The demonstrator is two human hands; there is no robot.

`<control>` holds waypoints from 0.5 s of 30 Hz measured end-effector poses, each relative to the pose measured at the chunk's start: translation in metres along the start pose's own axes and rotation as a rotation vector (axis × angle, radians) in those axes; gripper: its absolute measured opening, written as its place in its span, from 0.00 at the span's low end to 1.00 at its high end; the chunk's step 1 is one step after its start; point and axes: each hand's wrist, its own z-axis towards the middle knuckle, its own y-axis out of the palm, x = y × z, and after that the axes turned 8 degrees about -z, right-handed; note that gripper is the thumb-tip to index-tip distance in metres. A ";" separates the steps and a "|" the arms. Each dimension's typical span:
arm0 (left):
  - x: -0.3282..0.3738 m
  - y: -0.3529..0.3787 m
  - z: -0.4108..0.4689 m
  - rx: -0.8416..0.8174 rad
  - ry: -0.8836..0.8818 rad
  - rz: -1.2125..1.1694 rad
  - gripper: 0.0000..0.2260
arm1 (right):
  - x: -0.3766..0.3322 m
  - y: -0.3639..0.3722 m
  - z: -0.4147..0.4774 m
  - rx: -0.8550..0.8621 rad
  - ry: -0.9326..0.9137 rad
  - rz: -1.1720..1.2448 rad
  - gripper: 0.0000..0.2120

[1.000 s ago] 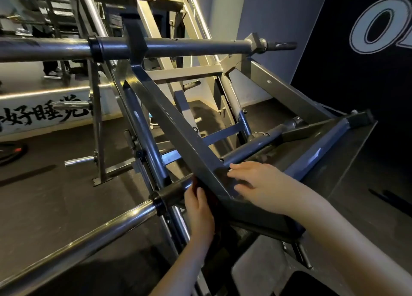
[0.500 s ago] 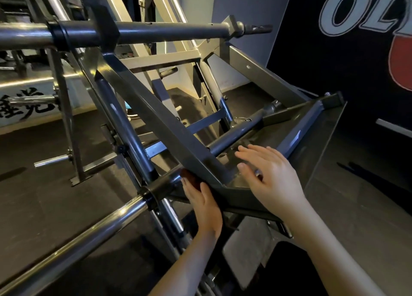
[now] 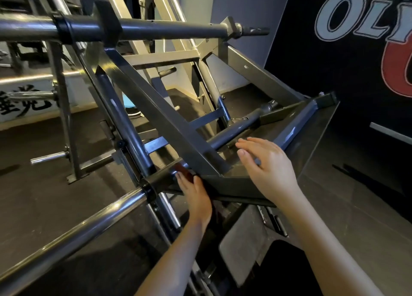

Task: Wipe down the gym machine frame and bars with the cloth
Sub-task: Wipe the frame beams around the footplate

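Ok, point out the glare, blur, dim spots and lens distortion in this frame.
Head view: glare streaks along the chrome bar at lower left, which also seems slightly bowed by the wide lens; head view: the right hand is motion-blurred at the fingertips; head view: dim light leaves the cloth by the left hand a dark reddish patch.

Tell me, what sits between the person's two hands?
In the head view, a dark metal corner of the machine frame, where the slanted beam meets it, lies between the left hand and the right hand.
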 end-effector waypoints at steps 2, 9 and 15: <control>0.004 -0.005 0.012 0.082 -0.101 -0.017 0.26 | 0.001 0.001 0.000 0.002 -0.005 0.017 0.13; 0.021 0.022 -0.054 0.025 0.013 -0.216 0.28 | 0.002 0.004 -0.001 0.014 -0.026 0.006 0.20; 0.005 -0.003 -0.006 0.142 -0.058 -0.093 0.18 | 0.001 0.003 0.000 -0.002 -0.027 0.030 0.21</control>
